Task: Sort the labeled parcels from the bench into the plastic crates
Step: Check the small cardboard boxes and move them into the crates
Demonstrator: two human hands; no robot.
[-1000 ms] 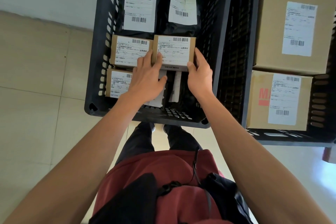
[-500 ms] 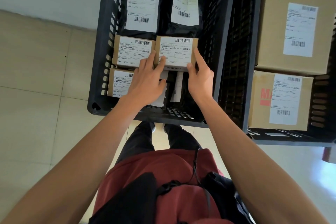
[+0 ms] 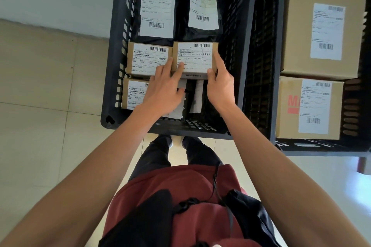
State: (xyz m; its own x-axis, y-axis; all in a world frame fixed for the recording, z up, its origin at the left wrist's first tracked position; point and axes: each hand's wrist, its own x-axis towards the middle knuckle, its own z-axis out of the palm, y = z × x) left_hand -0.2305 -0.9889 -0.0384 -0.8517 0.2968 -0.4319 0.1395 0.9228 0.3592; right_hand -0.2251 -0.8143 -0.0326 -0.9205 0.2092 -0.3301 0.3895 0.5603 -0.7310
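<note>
A small cardboard box point(image 3: 195, 56) with a white label sits in the left black crate point(image 3: 112, 66), level with a second small labeled box point(image 3: 146, 60) on its left. My left hand point(image 3: 162, 88) lies flat, with straight fingertips touching the box's left edge and label. My right hand point(image 3: 219, 86) pinches the box's right end, index finger along its side and thumb on its near face. A third small box point(image 3: 132, 94) lies nearer me, partly hidden by my left hand.
Two black mailer bags point(image 3: 156, 10) point(image 3: 202, 4) with labels fill the far end of the left crate. A grey flat packet point(image 3: 178, 110) lies under my left hand. The right black crate point(image 3: 275, 66) holds two large labeled cartons point(image 3: 301, 26) point(image 3: 291, 106). Tiled floor lies to the left.
The small box has sunk slightly lower in the crate, beside its neighbour. My left fingers slid a little onto its label; my right hand kept its hold.
</note>
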